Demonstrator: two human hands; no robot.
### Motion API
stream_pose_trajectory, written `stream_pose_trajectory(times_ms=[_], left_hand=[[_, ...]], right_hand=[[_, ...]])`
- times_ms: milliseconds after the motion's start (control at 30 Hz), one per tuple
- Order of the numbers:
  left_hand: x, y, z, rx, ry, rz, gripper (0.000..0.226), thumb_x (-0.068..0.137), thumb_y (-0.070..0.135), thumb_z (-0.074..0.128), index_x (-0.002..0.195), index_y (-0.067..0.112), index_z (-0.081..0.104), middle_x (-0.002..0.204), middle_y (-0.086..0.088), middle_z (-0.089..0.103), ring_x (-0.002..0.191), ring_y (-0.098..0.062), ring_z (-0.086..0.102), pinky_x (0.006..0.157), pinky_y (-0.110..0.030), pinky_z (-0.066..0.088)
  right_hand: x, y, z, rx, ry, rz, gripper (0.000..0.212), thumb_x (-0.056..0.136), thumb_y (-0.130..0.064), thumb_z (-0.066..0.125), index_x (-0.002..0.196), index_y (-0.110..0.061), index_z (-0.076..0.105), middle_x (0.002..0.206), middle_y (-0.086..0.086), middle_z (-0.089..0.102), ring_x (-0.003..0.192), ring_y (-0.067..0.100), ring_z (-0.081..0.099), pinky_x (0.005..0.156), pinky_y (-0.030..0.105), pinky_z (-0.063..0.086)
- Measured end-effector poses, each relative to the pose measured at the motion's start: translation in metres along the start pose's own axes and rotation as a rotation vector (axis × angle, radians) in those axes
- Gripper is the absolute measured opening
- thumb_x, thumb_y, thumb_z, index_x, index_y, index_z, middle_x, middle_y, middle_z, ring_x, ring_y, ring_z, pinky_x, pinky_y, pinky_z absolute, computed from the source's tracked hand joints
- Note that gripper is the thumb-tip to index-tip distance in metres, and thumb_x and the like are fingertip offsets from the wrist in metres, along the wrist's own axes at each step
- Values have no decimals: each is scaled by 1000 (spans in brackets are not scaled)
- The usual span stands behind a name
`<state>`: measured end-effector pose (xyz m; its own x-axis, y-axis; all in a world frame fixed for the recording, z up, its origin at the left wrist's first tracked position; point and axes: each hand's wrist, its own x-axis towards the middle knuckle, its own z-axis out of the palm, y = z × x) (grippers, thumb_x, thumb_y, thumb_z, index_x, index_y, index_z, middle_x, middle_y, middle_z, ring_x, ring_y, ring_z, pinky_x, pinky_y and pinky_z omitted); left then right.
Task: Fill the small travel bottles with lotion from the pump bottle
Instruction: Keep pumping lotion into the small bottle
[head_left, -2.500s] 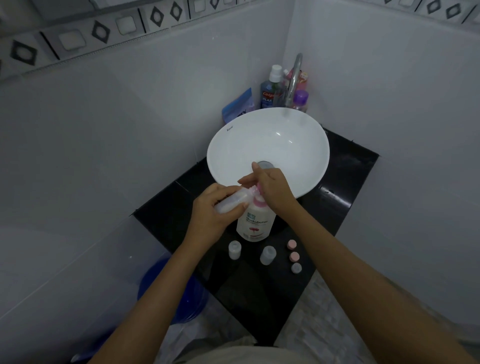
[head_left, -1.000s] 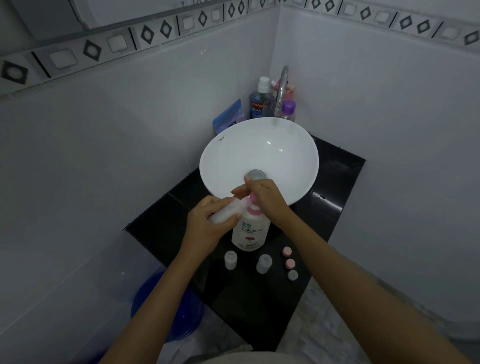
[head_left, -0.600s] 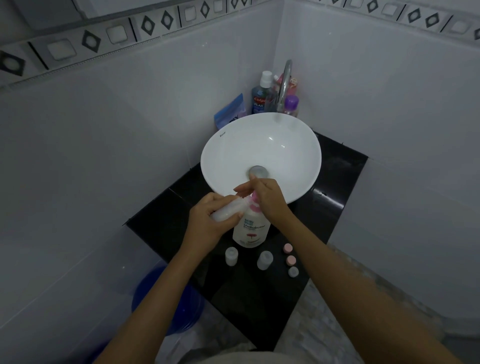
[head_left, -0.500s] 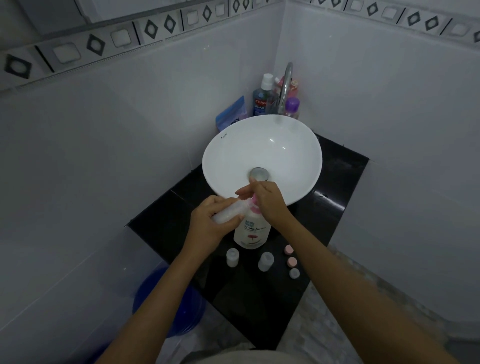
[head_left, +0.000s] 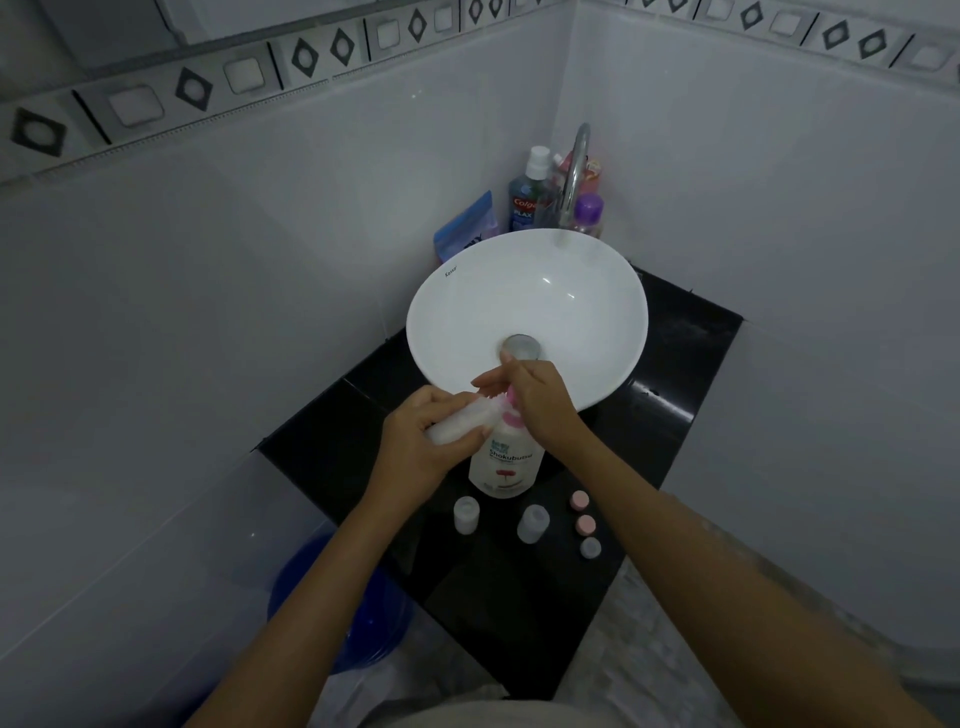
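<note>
My arms are bare from the wrists all the way back to the lower corners of the view, with no sleeve showing on either. My left hand (head_left: 415, 447) and my right hand (head_left: 543, 400) are bare too, no rings, watch or bands that I can make out in this dim light. At the bottom edge, between my forearms, a strip of pale grey-beige clothing (head_left: 467, 716) shows, its cut unclear.

Single view: head-worn wide-angle camera, steep downward pitch, facing tiled room corner. Near range, forearms entering from bottom edge, hands (head_left: 540, 400) at frame centre above black table (head_left: 670, 415). White sink (head_left: 441, 332) beyond. Edges bowed by lens. No second view.
</note>
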<state>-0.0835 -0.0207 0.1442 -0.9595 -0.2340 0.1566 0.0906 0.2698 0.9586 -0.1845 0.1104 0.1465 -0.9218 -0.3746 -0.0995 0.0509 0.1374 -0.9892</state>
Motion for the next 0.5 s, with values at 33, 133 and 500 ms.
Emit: stream_pose_trajectory(times_ms=[33,133,500], left_hand=[[-1,-1,1,9,-6,-5,37,76,17,78,112,11,70,100,-3,65,96,-10,63,77,-18,52],[0,1,1,2,-6,-10,37,76,18,78,111,14,70,101,0,65,97,-9,63,77,-17,52],[-4,3,-5,196,-43,102,42,77,17,77,115,24,64,100,2,61,88,5,55,74,-5,43]], right_hand=[[-1,2,0,-12,-3,10,48,99,-25,38,68,-18,74,69,-1,70,74,14,64,77,28,49],[0,-1,-1,-109,-11,3,46,100,-25,37,78,-9,75,75,2,70,76,11,64,79,25,49],[-3,-22,-4,-64,-31,35,42,99,-24,41,92,4,71,84,21,69,74,16,62,81,25,48]])
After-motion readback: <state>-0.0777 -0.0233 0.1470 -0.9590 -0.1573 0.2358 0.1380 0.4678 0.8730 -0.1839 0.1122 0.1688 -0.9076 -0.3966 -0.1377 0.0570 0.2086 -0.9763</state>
